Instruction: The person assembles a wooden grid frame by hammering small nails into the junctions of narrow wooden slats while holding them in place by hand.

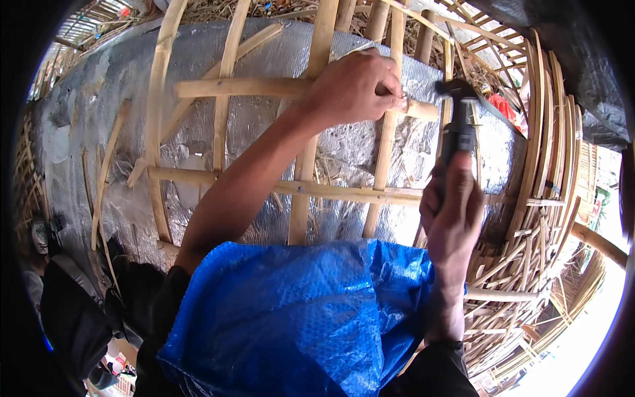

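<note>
My right hand (453, 205) is wrapped round the dark handle of a hammer (456, 132). The hammer's black head is raised just right of a bamboo crosspiece's end. My left hand (360, 86) reaches across and rests on that upper crosspiece (231, 87), where it meets an upright bamboo strip (381, 159). Its thumb and fingertips are pinched together at the joint, and what they hold is too small to make out. A second crosspiece (331, 190) runs lower down across the uprights.
Silvery foil sheeting (264, 139) lies beneath the bamboo lattice. A blue woven plastic sheet (284, 311) covers my lap. Split bamboo strips (509, 331) are piled at the right, below a row of upright slats (546, 132). Red plastic (506, 108) sits at the far right.
</note>
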Demonstrator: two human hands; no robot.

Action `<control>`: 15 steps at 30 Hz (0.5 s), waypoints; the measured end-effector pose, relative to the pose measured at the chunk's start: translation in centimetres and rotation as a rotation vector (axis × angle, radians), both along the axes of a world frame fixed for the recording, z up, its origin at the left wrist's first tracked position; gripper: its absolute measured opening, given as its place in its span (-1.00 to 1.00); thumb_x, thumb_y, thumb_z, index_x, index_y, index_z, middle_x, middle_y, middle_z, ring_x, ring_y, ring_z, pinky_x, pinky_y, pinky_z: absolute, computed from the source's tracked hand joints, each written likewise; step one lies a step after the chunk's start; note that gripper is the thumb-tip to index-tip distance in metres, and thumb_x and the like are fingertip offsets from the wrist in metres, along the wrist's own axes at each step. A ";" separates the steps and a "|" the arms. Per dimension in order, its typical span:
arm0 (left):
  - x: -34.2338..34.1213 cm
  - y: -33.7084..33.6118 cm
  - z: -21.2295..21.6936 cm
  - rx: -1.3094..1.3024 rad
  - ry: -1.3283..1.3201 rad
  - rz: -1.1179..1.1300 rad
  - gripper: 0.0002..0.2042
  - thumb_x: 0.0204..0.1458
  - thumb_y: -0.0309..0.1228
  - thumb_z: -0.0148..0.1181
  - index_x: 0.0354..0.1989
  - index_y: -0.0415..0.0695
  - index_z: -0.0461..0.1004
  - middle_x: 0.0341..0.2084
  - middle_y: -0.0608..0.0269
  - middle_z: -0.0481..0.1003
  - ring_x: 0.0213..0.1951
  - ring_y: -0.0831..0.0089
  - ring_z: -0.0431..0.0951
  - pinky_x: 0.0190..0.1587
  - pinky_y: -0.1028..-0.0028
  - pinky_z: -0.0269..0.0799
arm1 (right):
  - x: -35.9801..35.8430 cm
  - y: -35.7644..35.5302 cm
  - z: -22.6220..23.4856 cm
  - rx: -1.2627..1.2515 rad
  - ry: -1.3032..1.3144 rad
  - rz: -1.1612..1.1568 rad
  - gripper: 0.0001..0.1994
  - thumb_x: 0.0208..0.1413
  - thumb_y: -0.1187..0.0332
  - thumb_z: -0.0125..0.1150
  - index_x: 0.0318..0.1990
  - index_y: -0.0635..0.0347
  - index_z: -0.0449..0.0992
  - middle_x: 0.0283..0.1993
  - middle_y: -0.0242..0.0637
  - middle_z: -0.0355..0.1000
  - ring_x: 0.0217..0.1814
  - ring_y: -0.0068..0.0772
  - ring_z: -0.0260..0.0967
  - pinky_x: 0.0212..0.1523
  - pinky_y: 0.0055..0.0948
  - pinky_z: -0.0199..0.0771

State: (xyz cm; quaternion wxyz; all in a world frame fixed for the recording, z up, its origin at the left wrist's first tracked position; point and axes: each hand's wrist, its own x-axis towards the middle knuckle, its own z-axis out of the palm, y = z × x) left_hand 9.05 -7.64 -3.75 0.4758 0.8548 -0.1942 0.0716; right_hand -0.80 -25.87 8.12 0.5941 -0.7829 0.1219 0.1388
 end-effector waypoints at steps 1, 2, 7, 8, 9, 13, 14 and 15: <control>0.2 0.0 -0.4 0.002 -0.051 0.011 -0.84 -0.07 -0.34 0.42 -0.44 -0.18 0.65 -0.41 0.23 0.58 -0.25 0.31 0.56 -0.10 0.32 0.48 | -0.2 0.3 -0.2 0.018 -0.081 -0.042 -0.48 0.39 -0.10 -0.15 -0.35 0.19 0.40 -0.68 -0.61 0.05 -0.72 -0.81 -0.09 -0.73 -0.66 -0.19; 0.0 -0.1 -0.7 -0.001 -0.045 0.011 -0.84 -0.07 -0.34 0.42 -0.44 -0.18 0.65 -0.41 0.23 0.58 -0.25 0.31 0.56 -0.10 0.32 0.48 | -0.4 0.7 -0.4 0.037 -0.161 -0.083 -0.49 0.39 -0.10 -0.15 -0.35 0.19 0.41 -0.68 -0.61 0.06 -0.72 -0.82 -0.10 -0.73 -0.66 -0.20; -0.4 -0.3 0.1 0.004 0.065 0.105 -0.86 -0.08 -0.35 0.41 -0.44 -0.15 0.64 -0.40 0.26 0.60 -0.23 0.30 0.58 -0.11 0.32 0.48 | 0.8 -0.8 -2.8 -0.306 -0.033 0.199 -0.44 0.38 -0.15 -0.16 -0.40 0.21 0.38 -0.72 -0.63 0.02 -0.73 -0.81 -0.08 -0.72 -0.64 -0.18; -0.1 -0.3 0.2 0.004 0.062 0.105 -0.86 -0.08 -0.35 0.41 -0.44 -0.15 0.64 -0.40 0.26 0.60 -0.23 0.30 0.58 -0.11 0.32 0.48 | 1.0 -0.7 -2.6 -0.306 -0.036 0.198 -0.44 0.38 -0.15 -0.16 -0.40 0.21 0.38 -0.72 -0.63 0.02 -0.73 -0.81 -0.08 -0.72 -0.64 -0.18; -0.1 -0.3 0.3 0.012 0.065 0.109 -0.86 -0.09 -0.35 0.41 -0.44 -0.16 0.65 -0.39 0.26 0.60 -0.22 0.30 0.59 -0.09 0.32 0.49 | 1.0 -0.6 -2.3 -0.269 -0.027 0.179 -0.43 0.37 -0.16 -0.17 -0.42 0.20 0.37 -0.72 -0.64 0.01 -0.74 -0.83 -0.10 -0.73 -0.64 -0.19; -0.2 -0.3 0.0 0.042 0.078 0.103 -0.84 -0.10 -0.34 0.41 -0.38 -0.14 0.67 -0.37 0.25 0.62 -0.20 0.31 0.60 -0.06 0.34 0.49 | 1.2 -0.6 -2.3 -0.237 -0.019 0.150 -0.40 0.36 -0.21 -0.19 -0.45 0.19 0.34 -0.73 -0.68 -0.03 -0.75 -0.86 -0.15 -0.73 -0.64 -0.25; -0.1 -0.2 -0.1 0.043 0.078 0.103 -0.84 -0.10 -0.34 0.41 -0.38 -0.14 0.67 -0.37 0.25 0.62 -0.20 0.31 0.60 -0.06 0.34 0.49 | 1.3 -0.6 -2.2 -0.237 0.007 0.153 -0.40 0.36 -0.21 -0.19 -0.45 0.19 0.34 -0.73 -0.68 -0.04 -0.75 -0.86 -0.16 -0.73 -0.64 -0.25; -0.1 -0.2 -0.1 0.046 0.068 0.092 -0.84 -0.10 -0.35 0.42 -0.36 -0.13 0.67 -0.37 0.26 0.62 -0.20 0.31 0.60 -0.06 0.34 0.49 | 1.3 -0.6 -2.2 -0.237 0.007 0.154 -0.40 0.36 -0.21 -0.19 -0.45 0.19 0.34 -0.73 -0.68 -0.04 -0.75 -0.86 -0.16 -0.73 -0.64 -0.25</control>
